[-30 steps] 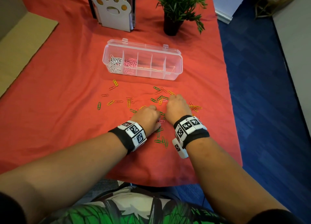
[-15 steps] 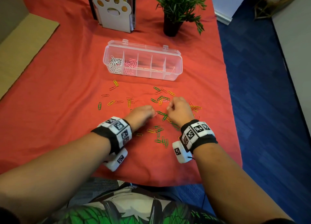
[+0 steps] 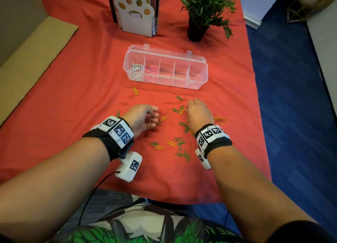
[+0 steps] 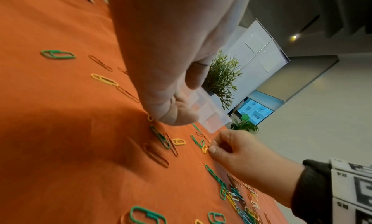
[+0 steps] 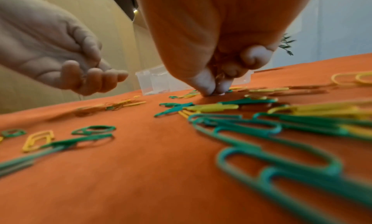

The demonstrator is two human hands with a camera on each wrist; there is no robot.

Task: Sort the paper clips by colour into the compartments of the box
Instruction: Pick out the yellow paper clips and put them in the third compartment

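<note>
Clear plastic compartment box (image 3: pixel 197 78) sits mid red tablecloth (image 3: pixel 73 115), lid open; white clips in its leftmost compartment, pink clips (image 3: pixel 151 71) in the next. Loose green, yellow & red paper clips (image 3: pixel 180 146) lie scattered btwn box & person. Left hand (image 3: pixel 144 118), palm sideways, fingers curled round a few red clips (image 3: pixel 147 118). Right hand (image 3: pixel 197 113) knuckles up, thumb & forefinger tips pinched together on the cloth w/ red clips bunched in the palm.

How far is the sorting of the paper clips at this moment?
Done: white clips and pink clips lie in the two leftmost compartments of the box. In hand: the left hand holds red clips; the right hand pinches at the cloth. Left: green clips, yellow clips and red ones are loose on the cloth.
</note>
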